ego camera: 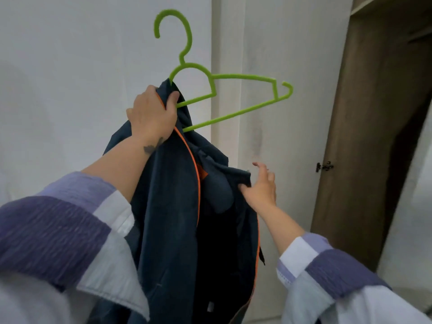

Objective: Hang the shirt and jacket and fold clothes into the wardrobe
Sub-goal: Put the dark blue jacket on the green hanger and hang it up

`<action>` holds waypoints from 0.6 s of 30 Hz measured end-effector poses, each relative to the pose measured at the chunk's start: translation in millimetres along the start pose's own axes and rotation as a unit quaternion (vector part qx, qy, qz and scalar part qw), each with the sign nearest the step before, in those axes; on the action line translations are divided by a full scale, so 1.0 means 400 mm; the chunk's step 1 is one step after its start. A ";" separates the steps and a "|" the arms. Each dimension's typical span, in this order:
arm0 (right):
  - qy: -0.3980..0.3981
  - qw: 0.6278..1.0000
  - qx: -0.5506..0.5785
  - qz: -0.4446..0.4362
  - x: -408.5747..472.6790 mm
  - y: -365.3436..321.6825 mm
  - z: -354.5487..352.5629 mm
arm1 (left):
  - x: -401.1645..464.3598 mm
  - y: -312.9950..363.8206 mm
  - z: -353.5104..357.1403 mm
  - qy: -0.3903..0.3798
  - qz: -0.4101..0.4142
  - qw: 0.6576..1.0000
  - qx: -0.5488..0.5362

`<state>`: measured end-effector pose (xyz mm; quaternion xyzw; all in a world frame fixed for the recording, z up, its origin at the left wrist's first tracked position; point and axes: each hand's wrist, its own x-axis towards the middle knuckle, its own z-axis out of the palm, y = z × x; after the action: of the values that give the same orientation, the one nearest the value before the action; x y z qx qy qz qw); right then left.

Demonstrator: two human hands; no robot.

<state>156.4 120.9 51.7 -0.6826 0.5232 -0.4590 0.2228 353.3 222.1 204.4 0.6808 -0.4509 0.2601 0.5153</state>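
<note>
While the left hand (152, 113) is raised at head height, its fingers and thumb are curled tight round the bunched collar of one dark navy jacket (170, 218) together with the near shoulder of one hanger (224, 90). Hanger: bright green, matte, slightly fuzzy surface, thin rod section; round hook on top, two sloping bars, a small upturned notch at the far end. It tilts, far end free and bare of cloth. Jacket: smooth woven fabric, thin orange piping along the front edge, hanging in long limp folds between both forearms, lower hem out of view.

Right hand (261, 185): thumb presses into a fold of the jacket's far side, forefinger lifted and half straight; the other fingers are motion-blurred, so whether they pinch the cloth is uncertain, probably a loose hold.

Two sleeves (70, 230), striped violet and white, crinkled weave, cuffs turned back.

Behind: plain white wall (70, 54), with a vertical corner edge just beyond the hanger. One wood-grain wardrobe door (355, 136) stands open at right, one metal hinge (324, 166) on its edge, dark interior beyond. Open air lies between hanger tip and door.
</note>
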 end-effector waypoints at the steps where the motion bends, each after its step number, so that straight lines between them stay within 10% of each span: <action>1: -0.040 0.998 -0.016 0.055 -0.018 0.031 0.011 | 0.000 0.009 -0.001 -0.002 0.000 1.000 -0.002; 18: -0.531 0.815 0.044 0.229 -0.187 0.106 0.084 | -0.052 -0.008 0.102 -0.056 -0.004 0.997 0.057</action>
<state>161.4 168.6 -27.3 -0.6704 0.4439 0.0162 0.5943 342.2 191.2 172.1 0.7244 -0.4611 0.2446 0.4503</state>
